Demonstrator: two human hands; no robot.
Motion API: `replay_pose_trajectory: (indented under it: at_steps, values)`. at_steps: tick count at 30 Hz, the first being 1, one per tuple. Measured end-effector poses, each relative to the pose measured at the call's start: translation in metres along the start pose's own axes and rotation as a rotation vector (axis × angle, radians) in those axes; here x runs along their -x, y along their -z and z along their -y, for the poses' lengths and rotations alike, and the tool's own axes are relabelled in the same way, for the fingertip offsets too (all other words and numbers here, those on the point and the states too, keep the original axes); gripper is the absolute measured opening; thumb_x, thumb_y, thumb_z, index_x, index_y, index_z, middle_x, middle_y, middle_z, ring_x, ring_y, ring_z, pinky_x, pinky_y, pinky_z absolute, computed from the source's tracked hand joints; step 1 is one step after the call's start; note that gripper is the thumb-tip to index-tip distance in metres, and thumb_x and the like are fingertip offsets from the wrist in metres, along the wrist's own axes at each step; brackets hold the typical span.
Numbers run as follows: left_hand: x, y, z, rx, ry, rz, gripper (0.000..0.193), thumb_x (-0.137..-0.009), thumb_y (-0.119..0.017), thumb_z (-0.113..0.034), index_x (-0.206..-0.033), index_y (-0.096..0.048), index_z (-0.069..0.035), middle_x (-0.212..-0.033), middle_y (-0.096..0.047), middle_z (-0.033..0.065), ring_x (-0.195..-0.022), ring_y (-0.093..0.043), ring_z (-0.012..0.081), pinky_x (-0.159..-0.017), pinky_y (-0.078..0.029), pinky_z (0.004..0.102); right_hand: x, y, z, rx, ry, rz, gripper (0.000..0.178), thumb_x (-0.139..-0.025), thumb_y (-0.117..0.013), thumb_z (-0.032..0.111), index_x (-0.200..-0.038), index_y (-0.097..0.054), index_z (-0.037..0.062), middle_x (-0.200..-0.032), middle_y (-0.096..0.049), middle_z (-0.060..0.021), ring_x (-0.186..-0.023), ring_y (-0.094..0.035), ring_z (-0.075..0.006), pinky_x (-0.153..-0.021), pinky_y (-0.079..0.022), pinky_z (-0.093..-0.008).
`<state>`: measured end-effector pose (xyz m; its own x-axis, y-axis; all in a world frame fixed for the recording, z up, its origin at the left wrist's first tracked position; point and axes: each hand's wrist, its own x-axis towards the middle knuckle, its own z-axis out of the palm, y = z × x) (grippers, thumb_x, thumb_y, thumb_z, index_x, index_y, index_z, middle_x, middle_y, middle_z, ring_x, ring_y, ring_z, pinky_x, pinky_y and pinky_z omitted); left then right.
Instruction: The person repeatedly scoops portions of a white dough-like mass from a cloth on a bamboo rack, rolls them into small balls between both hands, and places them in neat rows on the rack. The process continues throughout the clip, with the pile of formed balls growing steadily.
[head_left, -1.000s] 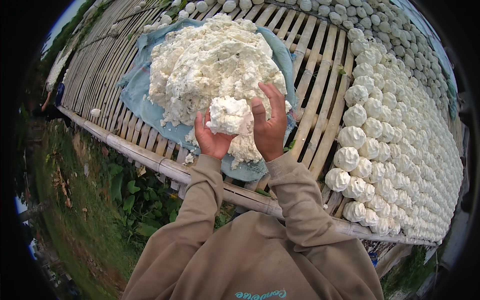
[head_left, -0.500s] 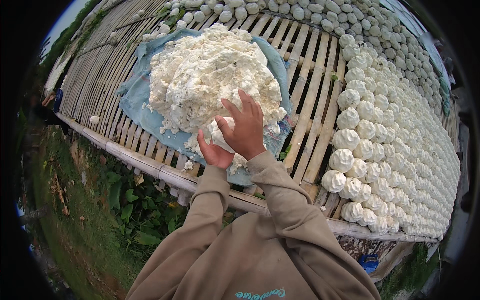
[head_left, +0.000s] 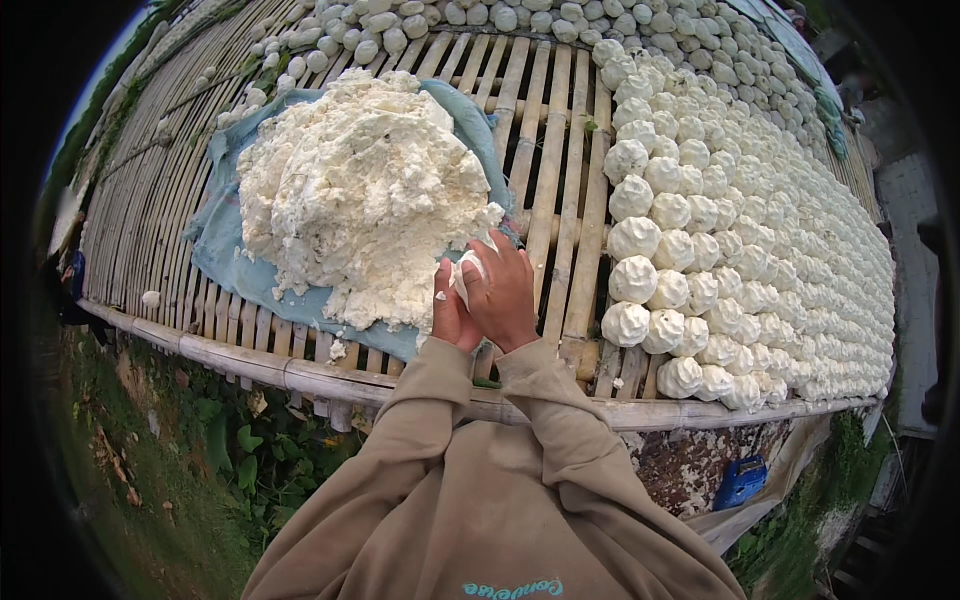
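Between my two hands, at the near right edge of a big heap of crumbly white dough-like mash (head_left: 360,190), is a white lump (head_left: 467,272) of the same stuff. My left hand (head_left: 454,318) cups it from the left and below. My right hand (head_left: 503,295) wraps over it from the right, fingers curled, so most of the lump is hidden. Under the heap lies a pale blue sheet (head_left: 213,250). To the right, many shaped white balls (head_left: 634,238) with ridged tops sit in close rows.
A slatted bamboo platform (head_left: 546,190) carries everything, with a thick bamboo pole (head_left: 250,368) along its near edge. Smoother, greyer balls (head_left: 660,22) cover its far side. Crumbs (head_left: 338,350) lie by the sheet. Below are green plants (head_left: 245,440) and a blue object (head_left: 740,484).
My hands were apart over the heap's near side, fingers spread; they have closed together round the lump, at the heap's right edge. The whole view has shifted, with the platform further left.
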<state>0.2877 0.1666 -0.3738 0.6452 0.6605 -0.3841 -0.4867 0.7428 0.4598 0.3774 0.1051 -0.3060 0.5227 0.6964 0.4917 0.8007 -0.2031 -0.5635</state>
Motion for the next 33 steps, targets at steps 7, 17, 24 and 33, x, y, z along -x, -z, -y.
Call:
replay_pose_trajectory:
  at_steps: [7, 17, 24, 33]
  values:
    - [-0.002, -0.03, 0.033, 0.029, 0.194, 0.024, 0.079, -0.099, -0.053, -0.073, -0.147, -0.057, -0.01, -0.143, -0.064, 0.0109, -0.125, -0.065, 0.027, -0.107, -0.053, 0.043, 0.008, 0.036, -0.017, -0.08, -0.118, -0.077, 0.047, -0.106, -0.057, 0.04, -0.138, -0.065, 0.0058, -0.15, -0.055, -0.0213, -0.137, -0.052, -0.0409, -0.115, -0.037, -0.0545]
    - [0.014, -0.052, 0.071, 0.062, 0.355, 0.048, 0.067, -0.099, -0.06, -0.068, -0.138, -0.06, -0.013, -0.124, -0.069, 0.0065, -0.11, -0.068, 0.0182, -0.097, -0.056, 0.0361, 0.036, 0.079, -0.045, 0.264, -0.171, -0.198, 0.05, -0.1, -0.063, 0.042, -0.139, -0.065, 0.0101, -0.141, -0.061, -0.0136, -0.134, -0.055, -0.0367, -0.111, -0.04, -0.0521]
    - [0.024, -0.056, 0.095, -0.115, 0.387, 0.11, 0.066, -0.105, -0.048, -0.067, -0.135, -0.062, -0.01, -0.13, -0.069, 0.0087, -0.118, -0.068, 0.0217, -0.101, -0.056, 0.0386, 0.06, 0.118, -0.065, 0.145, -0.175, -0.114, 0.054, -0.102, -0.063, 0.041, -0.141, -0.062, 0.0038, -0.147, -0.057, -0.0198, -0.137, -0.053, -0.0421, -0.113, -0.041, -0.0542]
    - [0.046, -0.07, 0.14, -0.526, 0.481, 0.3, 0.079, -0.111, -0.035, -0.065, -0.157, -0.043, -0.001, -0.149, -0.059, 0.0122, -0.134, -0.058, 0.0238, -0.117, -0.044, 0.0376, 0.121, 0.142, -0.078, -0.182, -0.549, -0.128, 0.081, -0.09, -0.082, 0.038, -0.152, -0.048, -0.0006, -0.145, -0.058, -0.0254, -0.136, -0.055, -0.0421, -0.113, -0.044, -0.0491]
